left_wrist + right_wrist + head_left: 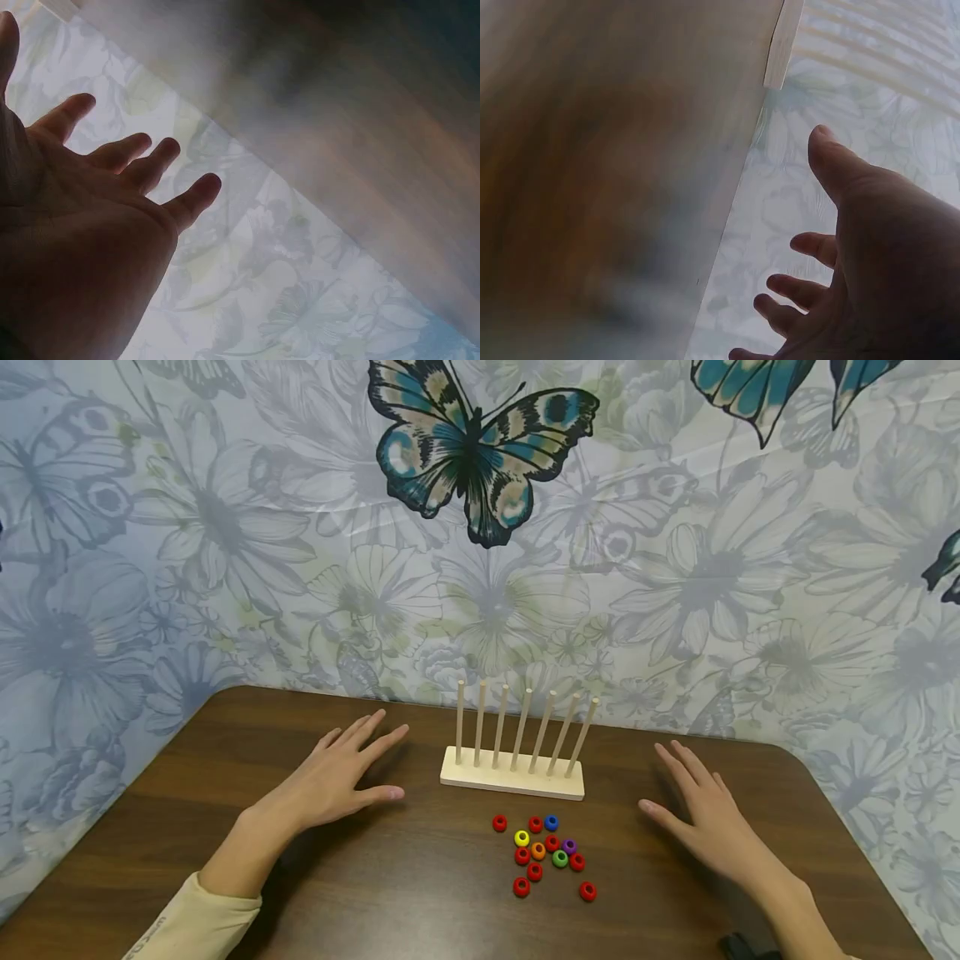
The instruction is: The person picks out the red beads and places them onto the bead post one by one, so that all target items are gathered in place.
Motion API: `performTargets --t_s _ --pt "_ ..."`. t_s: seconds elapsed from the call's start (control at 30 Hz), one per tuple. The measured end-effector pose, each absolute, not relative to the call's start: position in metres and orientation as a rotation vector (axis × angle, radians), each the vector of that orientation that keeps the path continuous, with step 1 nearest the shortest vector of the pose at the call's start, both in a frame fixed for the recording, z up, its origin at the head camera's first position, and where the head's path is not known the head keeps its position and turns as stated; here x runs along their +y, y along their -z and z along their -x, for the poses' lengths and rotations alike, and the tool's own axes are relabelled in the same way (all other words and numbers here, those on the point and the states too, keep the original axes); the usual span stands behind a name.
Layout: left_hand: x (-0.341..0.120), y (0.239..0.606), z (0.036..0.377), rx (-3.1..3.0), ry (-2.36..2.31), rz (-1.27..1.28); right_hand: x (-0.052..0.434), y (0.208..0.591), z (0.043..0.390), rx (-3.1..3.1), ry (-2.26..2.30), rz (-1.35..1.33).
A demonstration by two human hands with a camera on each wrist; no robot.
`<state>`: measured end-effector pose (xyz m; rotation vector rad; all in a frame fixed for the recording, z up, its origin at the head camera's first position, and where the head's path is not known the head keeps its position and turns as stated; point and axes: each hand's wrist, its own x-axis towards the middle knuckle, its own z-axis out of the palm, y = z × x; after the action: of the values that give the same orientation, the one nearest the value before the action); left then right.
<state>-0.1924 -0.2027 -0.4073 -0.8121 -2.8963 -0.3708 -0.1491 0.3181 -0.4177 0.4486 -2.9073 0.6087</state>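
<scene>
My left hand (333,777) hovers over the table left of a wooden peg stand, its fingers spread and holding nothing. On the other side, my right hand (701,814) is likewise spread, with nothing in it. Between them stands the pale peg stand (512,778), a flat base with several upright pegs in a row. In front of it lie several loose beads, mostly red (521,887), plus a yellow bead (522,838), an orange bead (537,852), a green bead (560,858), a blue bead (552,822) and a purple bead (569,846). Both wrist views show bare, outstretched fingers.
The brown wooden table (390,893) meets a wall covering (300,568) with butterflies and flowers just behind the stand. A dark object (742,946) sits by the right forearm at the lower edge, partly cut off.
</scene>
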Motion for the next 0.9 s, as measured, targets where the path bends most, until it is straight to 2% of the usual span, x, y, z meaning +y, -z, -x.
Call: performTargets --t_s 0.9 --pt "-0.165 0.404 0.181 -2.837 0.639 0.955 0.241 0.422 0.19 -2.957 -0.915 -0.478"
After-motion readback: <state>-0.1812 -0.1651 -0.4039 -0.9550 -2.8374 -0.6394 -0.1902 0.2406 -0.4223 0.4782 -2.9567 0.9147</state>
